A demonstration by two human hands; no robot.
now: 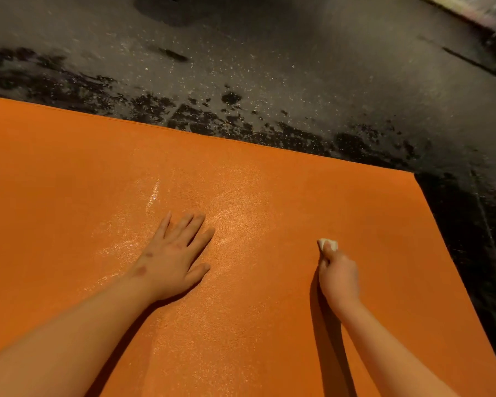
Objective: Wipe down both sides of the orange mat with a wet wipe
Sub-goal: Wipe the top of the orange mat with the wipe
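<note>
Two bare forearms are reaching in from the near edge, both lying over the mat (69, 181), which is filling the lower part of the view and lying flat on the floor (269, 67).

The left hand (172, 259) is resting palm down on the mat near its middle, fingers straight and slightly spread, thumb out to the right, holding nothing. Well apart from it, to the right, the right hand (340, 275) is curling its fingers round the wipe (327, 244), a small white wad that is sticking out past the fingertips and touching the mat. This hand is casting a dark shadow along its left side.

Beyond and around the left hand a patch of the mat is glistening, with a bright streak running away from the fingers toward the far edge. The part of the mat right of the wipe is looking dull and even.

The mat's far edge is running aslant, higher at the left and lower at the right, where it is ending in a corner. Past it the floor is showing grey and speckled, with black blotches clustering along the mat's edge. At the far top right something pale is lying, too blurred to make out.
</note>
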